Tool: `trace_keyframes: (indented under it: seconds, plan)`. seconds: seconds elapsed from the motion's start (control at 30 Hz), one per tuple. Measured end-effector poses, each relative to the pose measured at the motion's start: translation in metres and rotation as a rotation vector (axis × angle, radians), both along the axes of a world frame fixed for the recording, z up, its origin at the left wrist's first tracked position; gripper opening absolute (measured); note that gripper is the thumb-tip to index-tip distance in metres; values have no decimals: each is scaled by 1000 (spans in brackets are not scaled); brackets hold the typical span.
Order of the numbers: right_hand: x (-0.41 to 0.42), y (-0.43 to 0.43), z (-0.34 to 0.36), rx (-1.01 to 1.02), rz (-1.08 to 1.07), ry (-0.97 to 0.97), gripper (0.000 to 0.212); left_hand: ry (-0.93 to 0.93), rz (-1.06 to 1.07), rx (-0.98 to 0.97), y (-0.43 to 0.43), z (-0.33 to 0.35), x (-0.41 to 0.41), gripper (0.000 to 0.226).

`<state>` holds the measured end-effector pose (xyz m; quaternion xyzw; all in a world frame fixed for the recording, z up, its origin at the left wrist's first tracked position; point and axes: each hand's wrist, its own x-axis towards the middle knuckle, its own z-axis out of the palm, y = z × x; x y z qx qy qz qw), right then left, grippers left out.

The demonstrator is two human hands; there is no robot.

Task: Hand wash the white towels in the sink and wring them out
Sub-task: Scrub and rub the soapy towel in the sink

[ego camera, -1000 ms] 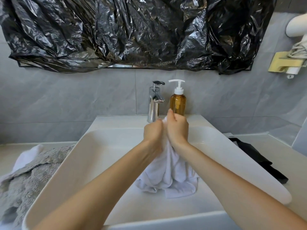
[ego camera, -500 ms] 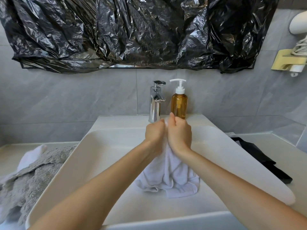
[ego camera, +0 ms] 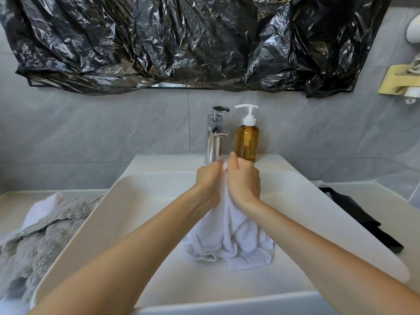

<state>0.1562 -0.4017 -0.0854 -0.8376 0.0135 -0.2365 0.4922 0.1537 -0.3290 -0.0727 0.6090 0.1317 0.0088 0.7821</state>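
Note:
A white towel (ego camera: 229, 239) hangs bunched over the white sink (ego camera: 141, 201), its lower folds resting on the basin floor. My left hand (ego camera: 208, 178) and my right hand (ego camera: 244, 180) grip its upper end side by side, fingers curled round the cloth, just in front of the chrome tap (ego camera: 216, 135). A small tip of towel shows between the two fists. Another white towel (ego camera: 42, 210) lies on the counter at the left, partly under a grey one.
An amber soap pump bottle (ego camera: 247, 137) stands right of the tap. A grey towel (ego camera: 34, 244) is heaped on the left counter. A black cloth (ego camera: 356, 219) lies on the right counter. Black plastic sheeting (ego camera: 181, 42) covers the mirror above.
Both hands stay clamped on the towel's top and shift slightly against each other. The hanging folds have moved only a little.

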Motion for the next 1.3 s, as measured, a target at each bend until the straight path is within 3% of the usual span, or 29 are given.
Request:
trace_keyframes:
  seconds: [0.13,0.23,0.33,0.47,0.63,0.7,0.8,0.87,1.0,1.2,1.3]
  plan:
    - [-21,25,-3,-134,138,-122,51,-19,100,8,18,-4,9,29]
    - [2,16,6,-54,63,20,50,-1,83,3,4,-5,3,17]
    - [15,-3,8,56,-17,107,51,-25,45,40,-10,-1,2,24]
    - [-9,11,0,-48,109,36,48,7,183,-49,10,0,17,31]
    - [11,4,11,-78,73,86,46,22,29,-79,0,-8,7,18]
    - [10,-1,9,-51,57,97,49,-1,53,-59,-3,-1,6,14]
    - [-6,7,1,-134,162,69,49,15,181,-90,12,0,19,26]
    - [-8,10,3,-165,194,70,47,46,146,-118,14,-7,18,25]
    - [13,-6,11,-25,59,134,47,-9,53,6,-12,-7,5,20]
    - [-13,3,4,-43,154,67,51,28,202,-154,5,-3,19,21]
    - [3,-4,12,18,85,106,48,-27,143,-41,-13,-8,10,27]
